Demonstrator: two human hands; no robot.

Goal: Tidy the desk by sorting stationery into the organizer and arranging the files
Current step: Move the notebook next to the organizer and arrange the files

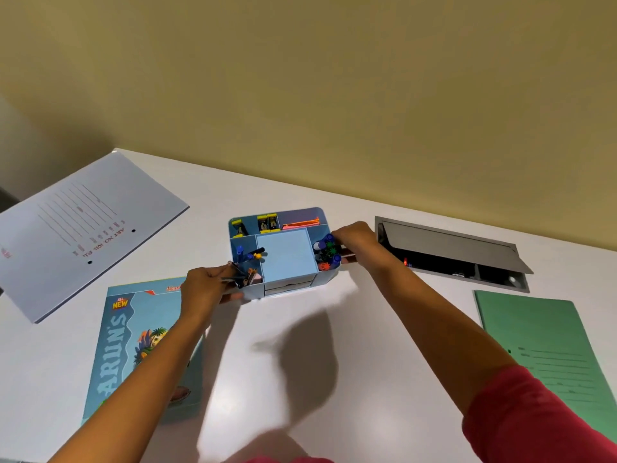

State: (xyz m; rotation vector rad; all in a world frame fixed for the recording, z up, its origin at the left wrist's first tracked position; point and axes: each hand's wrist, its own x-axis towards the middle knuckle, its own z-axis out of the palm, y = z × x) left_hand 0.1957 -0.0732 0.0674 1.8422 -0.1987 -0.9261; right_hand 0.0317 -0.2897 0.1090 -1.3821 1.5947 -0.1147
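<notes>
White desk (384, 329) against a plain olive wall (334, 95). The blue organizer (285, 259) sits mid-desk, upright, and you've got both hands on it.

- Left hand (207, 289): fingers curled round the near-left corner, thumb against the front wall. Firm grip.
- Right hand (357, 242): fingers hooked over the right wall, thumb low on the outside. Also gripping.

Organizer contents:
- Back-left slot: small yellow-and-black items (267, 223), too small to identify.
- Back-right slot: orange paper strips (300, 224).
- Left slot: pens (250, 255), blue and black.
- Near-left slot: pencils (248, 275) leaning out by your left fingers.
- Right slot: blue-capped markers (327, 252), right beside your right fingers.
- Centre section is a flat light-blue panel, with a drawer (288, 286) in the front wall below it.

Files:
- White file (83, 225) lies far left, at an angle, overhanging the desk edge.
- Blue book (133, 345) lies near left, partly under your left forearm.
- Green file (551, 345) lies flat at the right, well apart from the organizer.

The grey cable hatch (450, 248) behind your right wrist has its lid tilted up. There's a red sleeve (534, 419) on your right arm.
</notes>
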